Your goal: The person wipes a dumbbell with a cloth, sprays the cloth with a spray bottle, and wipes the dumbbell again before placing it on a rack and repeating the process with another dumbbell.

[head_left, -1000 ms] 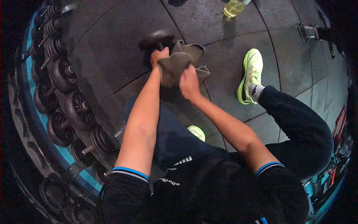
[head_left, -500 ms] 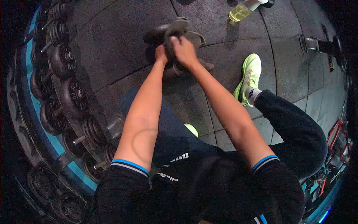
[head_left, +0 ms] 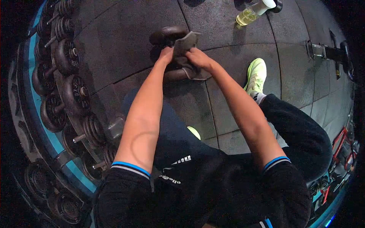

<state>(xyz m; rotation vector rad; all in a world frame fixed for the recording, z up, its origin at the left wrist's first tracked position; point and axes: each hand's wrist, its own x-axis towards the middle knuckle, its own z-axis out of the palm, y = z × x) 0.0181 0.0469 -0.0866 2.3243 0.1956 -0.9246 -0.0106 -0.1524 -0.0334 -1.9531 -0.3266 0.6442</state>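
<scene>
A dark dumbbell stands on the floor ahead of me, its far round head [head_left: 167,35] and near head [head_left: 175,75] showing on either side of my hands. My left hand [head_left: 165,56] is closed at the handle between the heads; its fingertips are hidden. A grey cloth [head_left: 186,41] drapes over the handle's right side, one flap standing up and another hanging toward the near head. My right hand [head_left: 198,59] is closed on this cloth, its fingers bent inward and partly hidden in the folds.
A rack of dumbbells [head_left: 76,93] runs along my left. A spray bottle with yellow liquid [head_left: 249,16] stands at the top right, beside a dark round object. My light green shoe [head_left: 256,72] rests on the rubber tiles [head_left: 243,60]. Metal equipment [head_left: 323,49] lies further right.
My right hand has moved slightly right and down from on top of the cloth. The cloth's flaps have shifted, uncovering more of both dumbbell heads. My left hand stays almost in place.
</scene>
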